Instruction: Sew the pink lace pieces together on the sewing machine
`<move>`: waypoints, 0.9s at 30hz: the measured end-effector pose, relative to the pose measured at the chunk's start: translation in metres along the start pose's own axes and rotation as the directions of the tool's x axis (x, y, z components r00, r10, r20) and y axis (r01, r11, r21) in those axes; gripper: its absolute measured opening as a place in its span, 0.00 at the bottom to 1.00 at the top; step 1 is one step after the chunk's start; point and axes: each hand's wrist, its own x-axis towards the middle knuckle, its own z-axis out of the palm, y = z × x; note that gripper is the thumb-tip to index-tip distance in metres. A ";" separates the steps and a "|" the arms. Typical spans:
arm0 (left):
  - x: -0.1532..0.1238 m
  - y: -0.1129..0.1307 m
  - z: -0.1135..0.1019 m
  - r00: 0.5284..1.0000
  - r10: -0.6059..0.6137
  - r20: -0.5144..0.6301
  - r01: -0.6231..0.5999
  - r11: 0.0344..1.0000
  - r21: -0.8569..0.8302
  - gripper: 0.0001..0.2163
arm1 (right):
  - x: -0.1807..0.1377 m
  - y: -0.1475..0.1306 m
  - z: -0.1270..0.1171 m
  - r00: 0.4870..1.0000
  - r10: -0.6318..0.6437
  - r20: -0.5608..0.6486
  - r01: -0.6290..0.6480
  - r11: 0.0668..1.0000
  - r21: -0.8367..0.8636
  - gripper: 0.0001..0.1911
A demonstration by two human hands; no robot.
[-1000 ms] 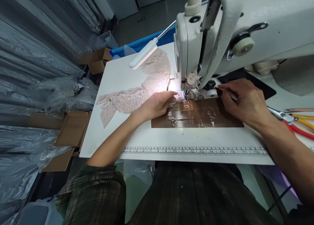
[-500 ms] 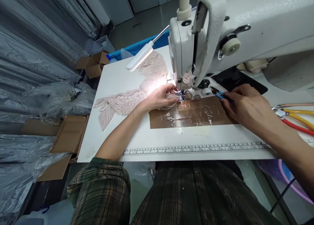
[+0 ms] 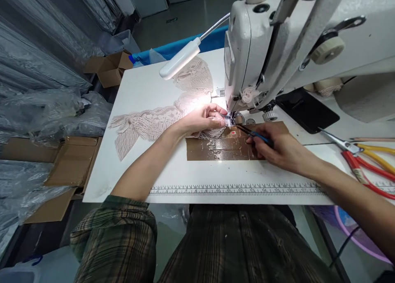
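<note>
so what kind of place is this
Most likely a garment workshop or small factory: a heavy sewing machine on a white table with a printed ruler, lace fabric under the left hand, a small tool in the right hand, and cardboard boxes and plastic-wrapped bundles alongside.

Openwork lace cloth [image 3: 160, 120]; glossy brown tape patch [image 3: 225, 145]; matt white tabletop [image 3: 148, 167].

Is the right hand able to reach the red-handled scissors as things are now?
Probably yes: the scissors lie uncovered on the table close beside the right forearm, with nothing between. But the right hand is busy holding a blue-handled tool.
</note>
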 end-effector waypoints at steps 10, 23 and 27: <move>-0.005 0.010 0.005 1.000 -0.012 0.027 0.013 0.999 -0.031 0.13 | 0.040 -0.024 0.020 0.992 0.088 -0.091 -0.113 0.938 -0.328 0.30; -0.001 0.006 0.005 1.000 -0.026 0.013 0.027 0.993 -0.114 0.14 | 0.047 -0.032 0.026 0.984 0.101 -0.145 -0.158 0.873 -0.462 0.23; -0.001 0.007 0.005 0.999 -0.030 0.013 0.031 0.992 -0.121 0.13 | 0.048 -0.032 0.027 0.983 0.127 -0.134 -0.174 0.879 -0.444 0.23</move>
